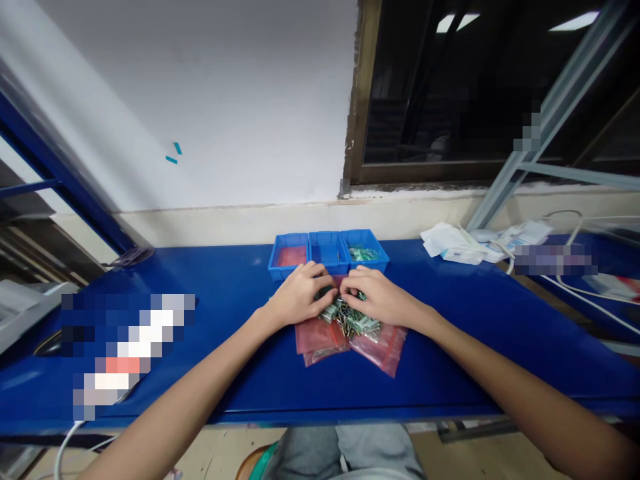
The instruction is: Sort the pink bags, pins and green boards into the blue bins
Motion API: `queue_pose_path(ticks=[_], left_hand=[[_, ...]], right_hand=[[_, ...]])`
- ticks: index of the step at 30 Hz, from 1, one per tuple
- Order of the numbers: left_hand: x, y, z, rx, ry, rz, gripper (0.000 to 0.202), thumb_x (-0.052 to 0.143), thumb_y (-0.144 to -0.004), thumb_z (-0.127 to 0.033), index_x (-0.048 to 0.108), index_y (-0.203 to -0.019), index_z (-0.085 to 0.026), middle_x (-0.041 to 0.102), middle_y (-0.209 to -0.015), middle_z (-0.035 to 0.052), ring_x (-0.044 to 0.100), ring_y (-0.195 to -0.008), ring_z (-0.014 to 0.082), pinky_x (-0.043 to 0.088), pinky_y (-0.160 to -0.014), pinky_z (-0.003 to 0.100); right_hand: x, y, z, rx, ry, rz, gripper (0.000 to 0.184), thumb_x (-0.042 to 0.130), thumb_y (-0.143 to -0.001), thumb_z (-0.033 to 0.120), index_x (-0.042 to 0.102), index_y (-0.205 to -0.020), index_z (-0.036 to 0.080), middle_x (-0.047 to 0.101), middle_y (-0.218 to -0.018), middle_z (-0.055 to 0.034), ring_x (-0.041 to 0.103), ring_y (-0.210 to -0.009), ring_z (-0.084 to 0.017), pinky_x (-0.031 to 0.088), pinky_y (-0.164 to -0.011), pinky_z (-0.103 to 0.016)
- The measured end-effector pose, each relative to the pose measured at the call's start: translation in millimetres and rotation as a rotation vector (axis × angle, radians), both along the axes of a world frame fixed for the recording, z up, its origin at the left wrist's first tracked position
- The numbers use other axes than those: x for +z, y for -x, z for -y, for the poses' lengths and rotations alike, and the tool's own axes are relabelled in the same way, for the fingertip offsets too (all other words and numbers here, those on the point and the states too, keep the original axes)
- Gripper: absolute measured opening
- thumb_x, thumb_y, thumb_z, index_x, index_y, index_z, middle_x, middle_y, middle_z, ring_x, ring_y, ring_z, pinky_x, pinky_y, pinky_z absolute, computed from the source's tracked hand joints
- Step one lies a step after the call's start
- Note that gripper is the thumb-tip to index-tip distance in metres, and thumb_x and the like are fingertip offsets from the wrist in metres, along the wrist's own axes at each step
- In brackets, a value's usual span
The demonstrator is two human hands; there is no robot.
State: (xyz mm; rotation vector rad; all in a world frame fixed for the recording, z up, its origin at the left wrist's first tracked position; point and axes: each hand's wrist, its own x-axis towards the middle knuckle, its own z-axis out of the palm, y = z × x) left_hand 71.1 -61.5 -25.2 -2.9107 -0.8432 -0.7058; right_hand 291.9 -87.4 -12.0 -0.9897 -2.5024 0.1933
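Both my hands are at a pile of small green parts with thin metal pins (345,320), heaped on pink zip bags (323,340). On the pile's left side, my left hand (303,293) has its fingers curled over, with green parts showing under the thumb. My right hand (377,293) bends its fingers inward from the other side, green parts between thumb and fingers. The fingertips of the two hands are close together. Exactly which pieces each hand grips is partly hidden by the fingers. A second pink bag (393,350) sticks out below my right hand.
Behind my hands stand three joined blue bins: the left bin (273,263) holds pink bags, the right bin (384,259) green parts. A blurred power strip (135,353) lies left on the blue table (280,393). White packaging (453,243) and cables are at right.
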Motion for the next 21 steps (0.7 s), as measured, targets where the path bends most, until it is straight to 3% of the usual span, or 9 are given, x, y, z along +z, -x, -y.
queue_pose_path(ticks=[11,15,21], left_hand=[[-2.6,-0.1,-1.4,0.004,-0.031,-0.037,0.026,0.048,-0.099,-0.029,0.069,-0.097,-0.013,0.061,-0.094,0.0087,0.057,-0.088,0.0216,0.048,-0.085,0.039],[-2.9,0.2,-0.4,0.007,-0.028,-0.04,0.025,0.049,-0.099,-0.029,0.069,-0.098,-0.014,0.061,-0.094,0.0089,0.058,-0.089,0.0213,0.05,-0.084,0.038],[-1.6,-0.2,0.2,-0.007,-0.04,-0.018,0.027,0.046,-0.1,-0.028,0.069,-0.094,-0.014,0.061,-0.091,0.0083,0.056,-0.085,0.0208,0.049,-0.081,0.037]], right_hand=[[-3.2,2.5,-0.3,0.031,-0.035,0.006,0.018,0.053,-0.096,0.017,0.063,-0.082,0.018,0.062,-0.078,-0.0018,0.054,-0.078,-0.017,0.039,-0.084,-0.034],[-3.6,3.9,0.4,0.039,-0.041,-0.015,0.02,0.052,-0.095,0.015,0.062,-0.078,0.018,0.063,-0.076,-0.0016,0.054,-0.076,-0.017,0.039,-0.079,-0.032],[2.1,0.7,-0.5,-0.08,-0.083,-0.157,0.018,0.052,-0.092,0.013,0.059,-0.077,0.018,0.059,-0.072,-0.0006,0.052,-0.074,-0.017,0.039,-0.072,-0.03]])
